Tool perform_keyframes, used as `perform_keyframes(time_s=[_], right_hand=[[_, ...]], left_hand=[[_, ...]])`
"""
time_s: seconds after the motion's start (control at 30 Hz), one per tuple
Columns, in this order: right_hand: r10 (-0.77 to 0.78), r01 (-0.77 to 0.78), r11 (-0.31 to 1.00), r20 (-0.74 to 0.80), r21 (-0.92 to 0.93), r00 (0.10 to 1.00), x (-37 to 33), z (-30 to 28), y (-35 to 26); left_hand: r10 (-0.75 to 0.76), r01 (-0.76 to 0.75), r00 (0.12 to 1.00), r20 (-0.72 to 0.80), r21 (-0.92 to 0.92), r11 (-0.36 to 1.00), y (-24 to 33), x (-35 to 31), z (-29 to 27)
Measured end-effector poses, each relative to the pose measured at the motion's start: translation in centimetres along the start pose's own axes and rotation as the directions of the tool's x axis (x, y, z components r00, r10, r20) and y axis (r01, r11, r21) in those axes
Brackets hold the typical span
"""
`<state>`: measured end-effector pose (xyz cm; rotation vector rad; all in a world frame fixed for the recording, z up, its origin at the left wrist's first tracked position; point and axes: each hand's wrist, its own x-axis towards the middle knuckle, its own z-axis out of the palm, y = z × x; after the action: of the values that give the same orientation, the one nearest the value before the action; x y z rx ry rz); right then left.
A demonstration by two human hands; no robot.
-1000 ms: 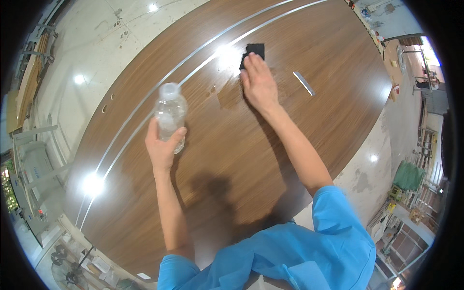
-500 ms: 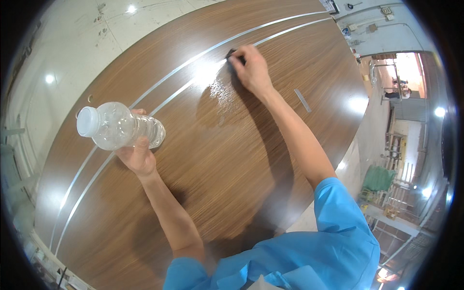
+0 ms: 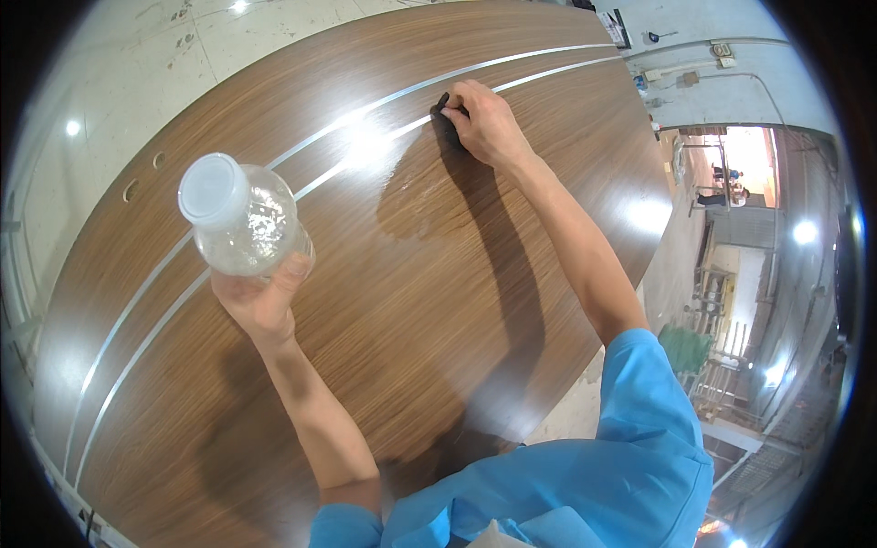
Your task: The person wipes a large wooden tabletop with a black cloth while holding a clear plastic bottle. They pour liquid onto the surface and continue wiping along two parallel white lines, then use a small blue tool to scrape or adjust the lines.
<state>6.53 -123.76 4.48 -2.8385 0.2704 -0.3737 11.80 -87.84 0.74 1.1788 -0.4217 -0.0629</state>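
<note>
My left hand (image 3: pixel 262 301) is wrapped around a clear plastic bottle (image 3: pixel 251 228) with a white cap, held above a large brown wood-grain panel (image 3: pixel 384 320). The bottle leans with its cap toward the far left. Farther out, the fingers of my right hand (image 3: pixel 491 126) pinch a small dark thing (image 3: pixel 443 102), perhaps a cloth, against the panel; its kind is hard to make out. It lies at the nearer of two thin silvery lines (image 3: pixel 539 77) along the panel. A wet patch (image 3: pixel 411 196) shows on the wood just left of my right hand's shadow.
Two small holes (image 3: pixel 131 190) pierce the panel near its far left edge. Pale floor tiles (image 3: pixel 164 64) lie beyond that edge. At the right are a doorway (image 3: pixel 751 164) with people in the distance, a green cloth-like heap (image 3: pixel 685 349) and racks.
The bottle has tipped so its cap faces me more, and it sits slightly farther right. My right hand has barely shifted along the line. Less shiny liquid shows on the wet patch.
</note>
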Motion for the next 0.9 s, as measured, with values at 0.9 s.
perform_keyframes(time_s=[0.9], right_hand=[[-0.435,0.488,0.859,0.280,-0.158,0.856,2.5,-0.7,3.2]], left_hand=[[-0.002,0.001,0.999,-0.038,-0.006,1.000,0.1,-0.4,-0.5]])
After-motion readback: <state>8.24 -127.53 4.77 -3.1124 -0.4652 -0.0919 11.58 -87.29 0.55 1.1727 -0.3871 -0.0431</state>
